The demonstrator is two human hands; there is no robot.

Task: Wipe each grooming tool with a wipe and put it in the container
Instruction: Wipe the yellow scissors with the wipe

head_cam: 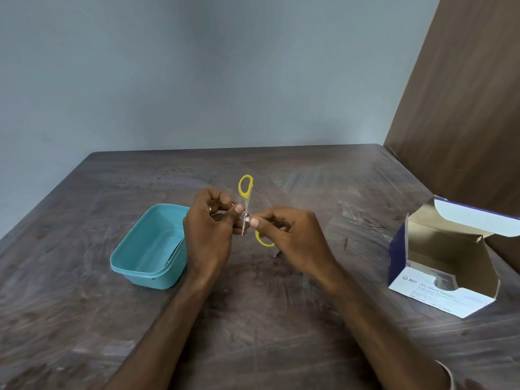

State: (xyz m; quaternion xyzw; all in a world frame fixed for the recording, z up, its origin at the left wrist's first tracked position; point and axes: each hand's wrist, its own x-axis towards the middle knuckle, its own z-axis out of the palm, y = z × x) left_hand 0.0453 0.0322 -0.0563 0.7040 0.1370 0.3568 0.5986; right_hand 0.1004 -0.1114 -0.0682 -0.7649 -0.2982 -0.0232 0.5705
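Observation:
Small scissors [245, 190] with yellow handles are held above the table, opened into a cross, one handle loop pointing up and the other low by my right hand. My left hand [209, 229] grips the scissors near the pivot with thumb and fingers. My right hand [289, 237] pinches a small white wipe [247, 220] against the blade at the pivot. The teal container [135, 266] sits on the table just left of my left hand; a thin dark tool lies along its inner right wall.
An open blue-and-white box of alcohol swabs [439, 288] stands at the right of the dark wooden table [253, 319]. A small metal item [277, 253] lies on the table under my right hand. A brown panel rises at the far right.

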